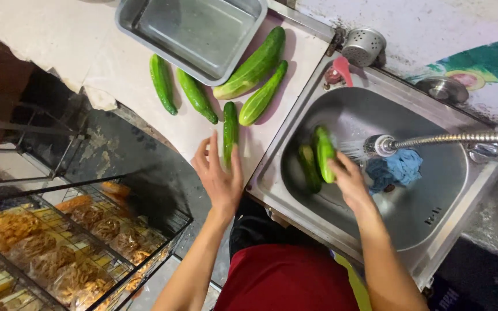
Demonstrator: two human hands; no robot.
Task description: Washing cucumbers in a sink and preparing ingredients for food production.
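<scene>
**Cucumbers at the sink**

A cucumber (324, 152) sits in the middle right of the frame, gripped at its lower end by the right hand (348, 178), fingers closed round it, under the spray from the tap (410, 141). A second cucumber (309, 167) lies just beside it to the left, down in the steel sink (433, 230). A blue cloth (397, 169) is bunched in the sink under the tap head.

Left of the sink, the left hand (219, 175) is spread open, fingers apart, its fingertips at the lower end of a cucumber on the counter (230, 131). Above it four more cucumbers (255, 66) fan out on the pale counter (116, 63), near a metal tray (194, 31) at the top centre. A wire rack of bagged snacks (76, 242) fills the lower left.
</scene>
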